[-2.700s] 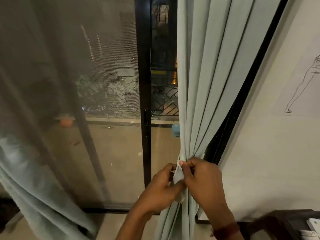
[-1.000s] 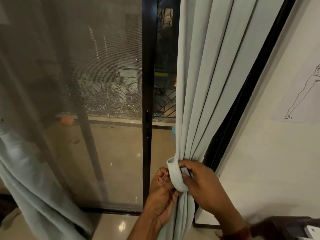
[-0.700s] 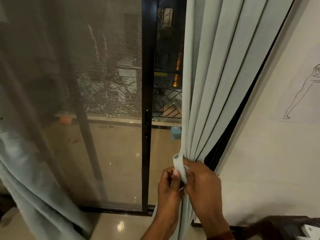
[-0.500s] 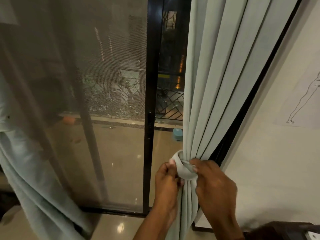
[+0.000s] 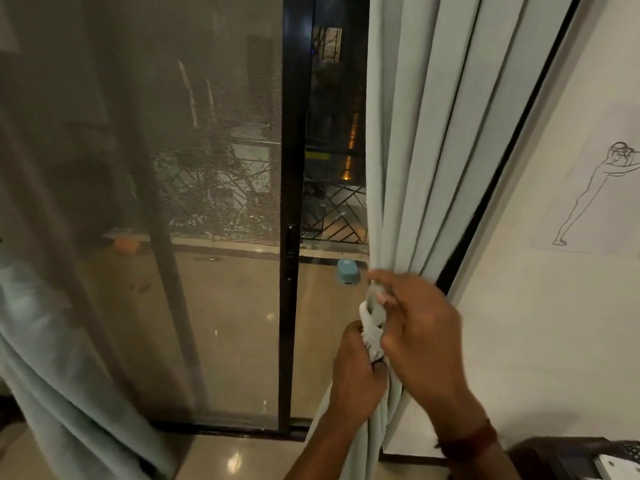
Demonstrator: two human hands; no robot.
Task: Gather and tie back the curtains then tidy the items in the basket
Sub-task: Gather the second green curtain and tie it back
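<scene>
Sheer curtain [image 5: 52, 341] hangs loose at far left. Left hand [image 5: 356, 372] clenches the tie-back [image 5: 372, 323] low, pulling down. Right hand [image 5: 419, 334], just above and touching, pinches its upper loop against the gathered curtain [image 5: 415, 168], whose long axis runs vertical. No basket in view; likely knot-tightening.

Dim, hands perhaps motion-blurred
</scene>
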